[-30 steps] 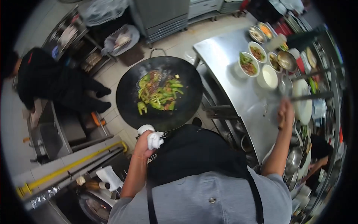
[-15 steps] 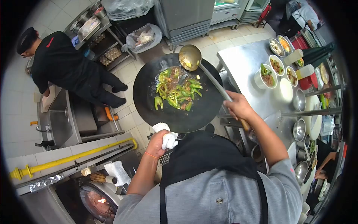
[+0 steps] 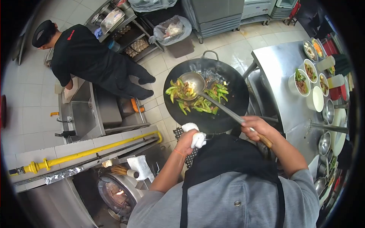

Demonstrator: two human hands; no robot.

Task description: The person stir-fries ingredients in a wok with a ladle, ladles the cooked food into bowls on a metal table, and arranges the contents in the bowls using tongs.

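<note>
My left hand (image 3: 187, 140) is closed round a folded white cloth (image 3: 198, 140) at the near edge of a large black wok (image 3: 228, 119); the handle under the cloth is hidden. In my right hand (image 3: 258, 128) is a long-handled ladle (image 3: 192, 84), gripped near its wooden end. Its bowl sits down in the wok, with green pepper strips and bits of meat in it. More green pepper strips (image 3: 216, 93) lie in the wok around the ladle, over a wet, shiny patch.
On my right, a steel table (image 3: 273, 68) bears bowls of food (image 3: 300, 81), an empty-looking white bowl (image 3: 315, 99) and squeeze bottles. A lit burner (image 3: 118, 193) is at lower left, below a yellow pipe (image 3: 76, 152). A co-worker in black (image 3: 95, 57) bends over a sink (image 3: 81, 110).
The ladle has come down from above the wok's far rim into the food, and its bowl now holds some. My view has shifted, so the surroundings sit differently in frame.
</note>
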